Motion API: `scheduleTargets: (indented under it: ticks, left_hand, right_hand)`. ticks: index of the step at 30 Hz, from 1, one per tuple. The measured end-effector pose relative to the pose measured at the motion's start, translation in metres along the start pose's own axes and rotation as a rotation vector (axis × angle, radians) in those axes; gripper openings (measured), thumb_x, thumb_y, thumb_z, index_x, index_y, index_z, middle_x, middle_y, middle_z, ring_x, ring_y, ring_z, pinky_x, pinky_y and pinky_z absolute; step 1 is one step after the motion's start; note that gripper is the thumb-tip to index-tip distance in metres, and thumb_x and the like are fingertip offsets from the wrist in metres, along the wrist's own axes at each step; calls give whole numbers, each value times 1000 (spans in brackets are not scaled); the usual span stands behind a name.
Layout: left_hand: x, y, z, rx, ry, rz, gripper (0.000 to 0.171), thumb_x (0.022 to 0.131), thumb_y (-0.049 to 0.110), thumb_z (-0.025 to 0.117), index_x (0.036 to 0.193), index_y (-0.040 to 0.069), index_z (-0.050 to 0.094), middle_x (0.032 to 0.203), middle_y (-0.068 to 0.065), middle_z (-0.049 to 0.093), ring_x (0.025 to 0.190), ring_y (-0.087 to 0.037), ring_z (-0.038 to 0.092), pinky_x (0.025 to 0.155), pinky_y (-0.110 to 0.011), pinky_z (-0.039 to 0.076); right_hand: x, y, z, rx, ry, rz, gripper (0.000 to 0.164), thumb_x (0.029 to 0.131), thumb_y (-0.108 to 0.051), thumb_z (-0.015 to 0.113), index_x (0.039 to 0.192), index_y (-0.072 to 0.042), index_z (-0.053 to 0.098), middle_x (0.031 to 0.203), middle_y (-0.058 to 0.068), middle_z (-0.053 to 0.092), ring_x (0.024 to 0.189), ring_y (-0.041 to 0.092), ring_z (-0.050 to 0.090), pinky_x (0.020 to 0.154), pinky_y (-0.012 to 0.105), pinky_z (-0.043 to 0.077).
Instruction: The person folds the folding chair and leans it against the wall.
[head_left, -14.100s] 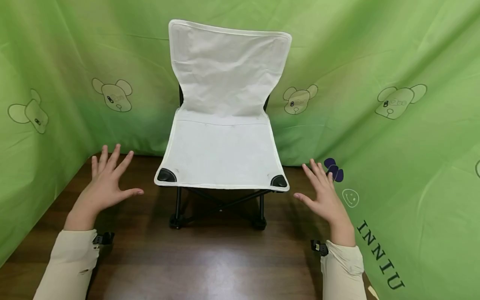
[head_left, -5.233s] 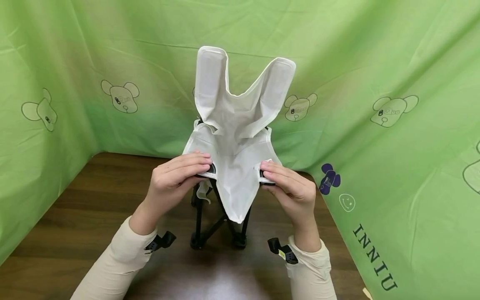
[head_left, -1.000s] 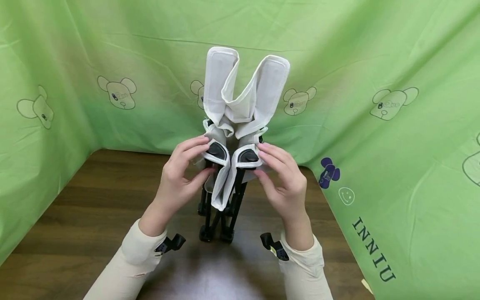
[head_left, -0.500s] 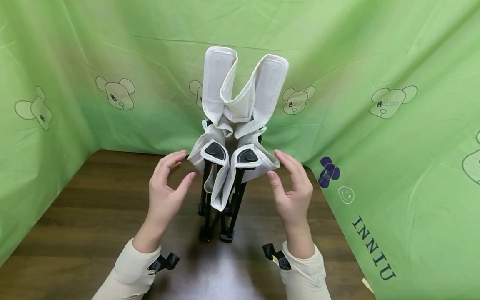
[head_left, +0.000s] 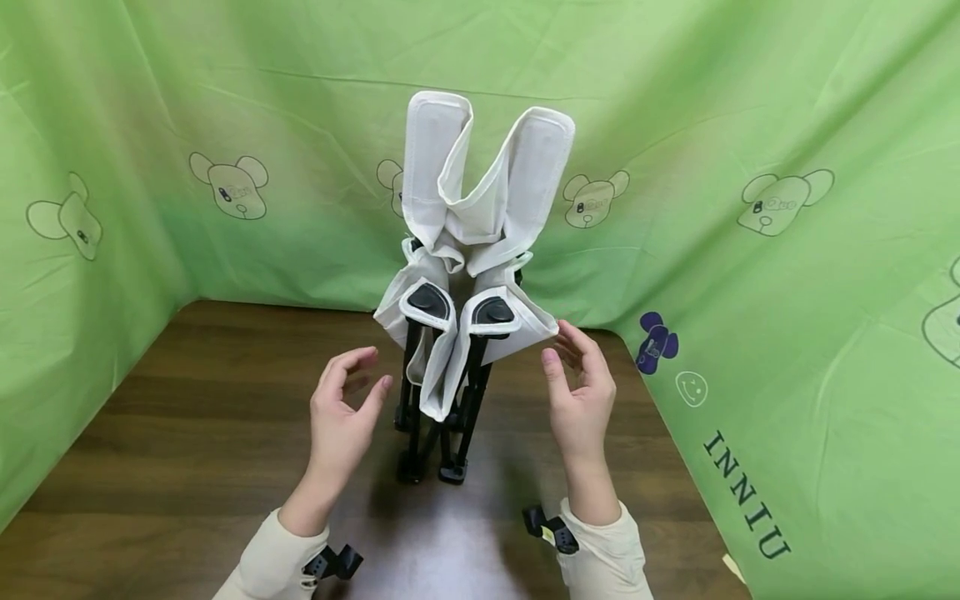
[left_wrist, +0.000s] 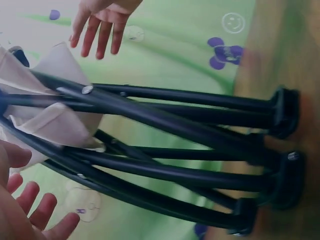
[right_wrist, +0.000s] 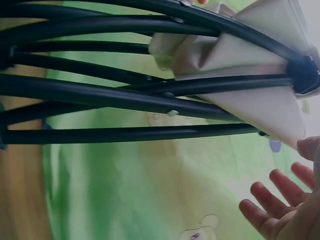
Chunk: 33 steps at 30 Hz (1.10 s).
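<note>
Green bear-print drapes (head_left: pixel 675 108) round wood-grain surface (head_left: pixel 187 417), perhaps floor; pale glare (head_left: pixel 450 542).

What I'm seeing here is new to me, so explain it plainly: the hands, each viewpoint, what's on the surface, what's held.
There's no machine: these are a person's own left hand and right hand. The wide picture comes from a camera worn on the head, looking forward and down; the two close-ups come from cameras on the left and right wrists.

A folding chair, white cloth on black legs, stands partly folded on a brown wood-look surface. Green printed fabric hangs around it.

Neither hand grips anything. The right one is right by a cloth corner; whether it touches, I can't tell.
</note>
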<state>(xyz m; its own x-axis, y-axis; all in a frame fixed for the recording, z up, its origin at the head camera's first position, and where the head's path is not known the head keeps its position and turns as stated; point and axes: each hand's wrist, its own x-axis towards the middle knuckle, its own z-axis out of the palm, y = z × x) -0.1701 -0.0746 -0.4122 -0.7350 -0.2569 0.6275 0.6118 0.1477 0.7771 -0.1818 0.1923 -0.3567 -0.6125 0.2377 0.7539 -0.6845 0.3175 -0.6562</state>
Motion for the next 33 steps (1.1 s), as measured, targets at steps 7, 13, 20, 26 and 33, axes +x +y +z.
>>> scheduleTargets:
  ticks: [7, 13, 20, 26, 33]
  left_hand:
    - [-20, -13, 6, -2, -68, -136, 38, 86, -10, 76, 122, -4, 67, 110, -17, 68, 101, -26, 67, 88, -28, 59]
    - [-30, -21, 7, 38, -95, -266, 32, 88, -4, 76, 118, 4, 70, 105, -11, 71, 97, -20, 68, 81, -25, 60]
    - [-40, -34, 10, 129, -112, -349, 21, 90, -1, 76, 108, 9, 74, 99, -5, 76, 90, -16, 70, 73, -24, 57]
    - [-47, -41, 14, 128, -135, -389, 18, 91, -1, 75, 107, 7, 74, 99, -8, 76, 88, -20, 72, 71, -19, 54]
    - [-52, -48, 16, 124, -171, -395, 20, 89, -2, 75, 108, 6, 76, 100, -12, 77, 85, -16, 70, 75, -16, 52]
  right_hand:
    - [-11, 21, -4, 75, -64, 192, 32, 97, 3, 66, 129, 7, 63, 119, 22, 68, 110, 17, 68, 95, 23, 55]
    - [-21, 33, -3, 79, -144, 298, 31, 99, -2, 67, 129, 1, 66, 119, 24, 69, 108, 21, 69, 89, 21, 57]
    - [-38, 40, 7, 9, -242, 405, 30, 98, -7, 70, 128, -2, 67, 117, 17, 73, 103, 18, 68, 87, 19, 56]
    - [-53, 35, 16, 12, -288, 491, 29, 97, -1, 68, 126, 1, 67, 115, 22, 72, 104, 25, 67, 86, 18, 54]
    - [-73, 46, 22, -7, -328, 527, 29, 96, 1, 68, 125, 1, 65, 113, 21, 70, 102, 26, 68, 83, 20, 54]
